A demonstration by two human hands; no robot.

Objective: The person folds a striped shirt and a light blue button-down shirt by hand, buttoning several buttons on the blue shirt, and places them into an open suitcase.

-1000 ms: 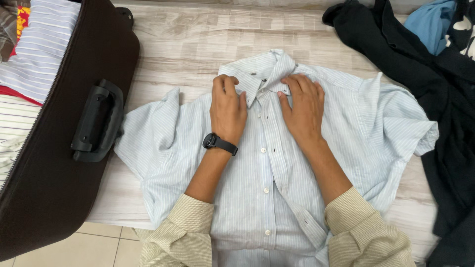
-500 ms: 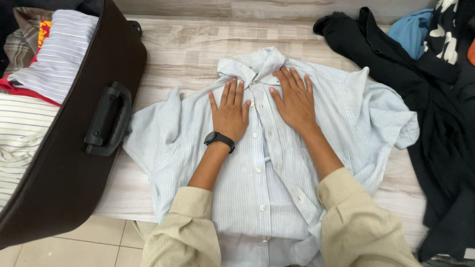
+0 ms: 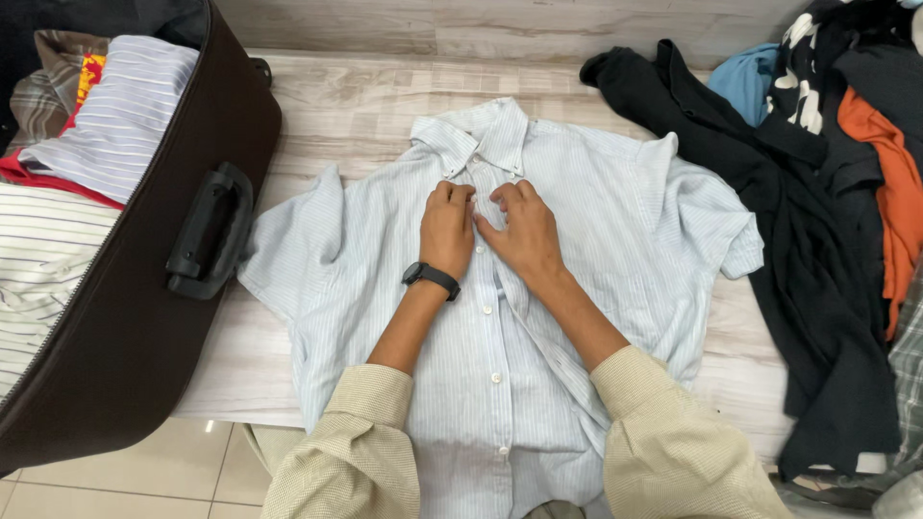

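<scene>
While flat on the bench [image 3: 365, 106], pale shirt [image 3: 615, 221] placket pinched by left hand [image 3: 447, 231] and right hand [image 3: 524, 235] fingers

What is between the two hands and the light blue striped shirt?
Nothing visible. The left hand and right hand rest directly on the light blue striped button-up shirt, fingers curled at its button placket below the collar.

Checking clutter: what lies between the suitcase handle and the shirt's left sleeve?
Only bare wood-grain surface between the suitcase handle and the sleeve, per the head view.
</scene>
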